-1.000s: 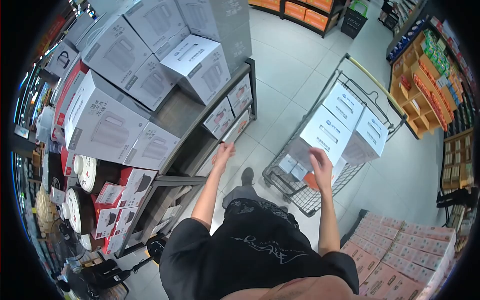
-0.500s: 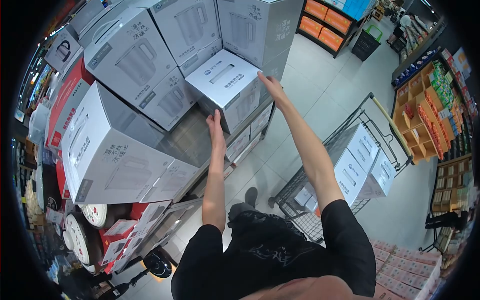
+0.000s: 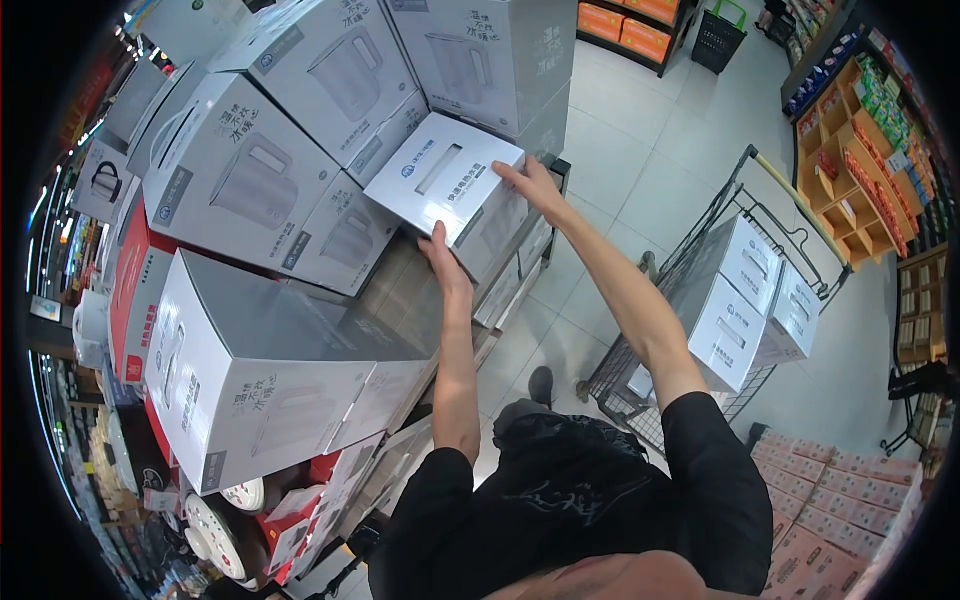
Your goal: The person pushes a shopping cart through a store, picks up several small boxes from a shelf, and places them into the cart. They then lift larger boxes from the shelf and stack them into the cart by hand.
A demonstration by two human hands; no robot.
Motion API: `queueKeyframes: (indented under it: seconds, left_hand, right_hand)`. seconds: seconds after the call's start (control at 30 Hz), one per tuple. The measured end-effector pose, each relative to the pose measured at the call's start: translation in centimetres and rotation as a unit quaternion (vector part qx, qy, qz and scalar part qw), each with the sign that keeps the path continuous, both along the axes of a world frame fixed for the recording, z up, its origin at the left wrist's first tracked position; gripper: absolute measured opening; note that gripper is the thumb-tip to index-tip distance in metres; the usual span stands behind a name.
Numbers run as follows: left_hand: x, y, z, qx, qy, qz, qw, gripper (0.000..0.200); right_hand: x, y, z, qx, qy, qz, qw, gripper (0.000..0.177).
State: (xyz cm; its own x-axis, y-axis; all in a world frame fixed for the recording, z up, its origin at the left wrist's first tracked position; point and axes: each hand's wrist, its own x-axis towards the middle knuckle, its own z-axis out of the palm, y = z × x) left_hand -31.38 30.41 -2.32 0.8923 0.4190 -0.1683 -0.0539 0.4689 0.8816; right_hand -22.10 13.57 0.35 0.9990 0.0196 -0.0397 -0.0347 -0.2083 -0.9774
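A white-and-grey kettle box (image 3: 430,185) with a slot in its top sits on the display shelf (image 3: 400,285), between my two hands. My left hand (image 3: 443,258) grips its near left side, thumb at the top edge. My right hand (image 3: 532,188) holds the right side, with the thumb on the top and the other fingers partly hidden behind the edge. Taller kettle boxes (image 3: 265,185) with a printed jug stand in stacks behind and to the left. Nearer on the left is another large kettle box (image 3: 290,400).
A wire shopping cart (image 3: 690,290) on my right carries several white kettle boxes (image 3: 725,340). Pink cartons (image 3: 820,500) are stacked at lower right. Pots with patterned lids (image 3: 212,535) sit at lower left. A black basket (image 3: 718,40) and wooden produce shelves (image 3: 840,170) lie beyond the tiled floor.
My left hand has moved up to the box's top edge, its thumb now against it. The right hand's thumb reaches farther over the top. The whole view has shifted slightly.
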Motion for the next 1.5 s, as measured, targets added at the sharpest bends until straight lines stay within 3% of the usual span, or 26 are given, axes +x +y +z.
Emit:
queueKeyframes:
  seconds: [0.13,0.23,0.4,0.43,0.63,0.7,0.93,1.07,1.3,1.5]
  left_hand:
    - [-0.9,1.9,2.3,-0.04,-0.025,-0.017,0.999,0.069]
    - [-2.1,2.8,7.4,-0.025,-0.029,0.005,0.999,0.068]
    - [-10.1,-2.2,11.5,-0.002,-0.061,-0.002,0.998,0.066]
    - [-12.0,-3.7,12.5,0.001,-0.065,-0.009,0.998,0.065]
    - [-16.0,-9.3,16.7,0.016,-0.099,-0.087,0.991,0.067]
    - [-16.2,-12.0,17.8,0.012,-0.104,-0.154,0.982,0.067]
    - [-6.9,-23.9,20.0,-0.006,-0.119,-0.394,0.911,0.059]
    - [-0.7,-31.2,19.9,0.014,-0.086,-0.51,0.856,0.065]
    - [7.4,-41.1,18.2,0.049,-0.044,-0.616,0.785,0.066]
    - [11.9,-44.8,15.2,0.059,-0.018,-0.656,0.752,0.066]
  right_hand:
    - [0.8,2.0,1.5,-0.046,-0.015,0.036,0.998,0.09]
    - [0.6,4.5,7.5,-0.088,-0.023,0.089,0.992,0.085]
    - [-7.6,-3.1,11.3,-0.105,-0.089,0.163,0.977,0.083]
    - [-10.1,-5.1,12.1,-0.104,-0.099,0.153,0.978,0.09]
    - [-20.2,-14.1,15.4,-0.056,-0.165,0.053,0.983,0.083]
    - [-23.3,-17.5,15.6,-0.043,-0.174,0.012,0.984,0.082]
    - [-26.5,-29.6,16.4,-0.081,-0.208,-0.162,0.961,0.076]
    - [-24.9,-35.2,15.5,-0.081,-0.15,-0.206,0.964,0.069]
    - [-21.4,-40.7,14.2,-0.001,-0.044,-0.281,0.959,0.065]
    - [-17.9,-42.8,10.1,0.045,-0.064,-0.351,0.933,0.062]
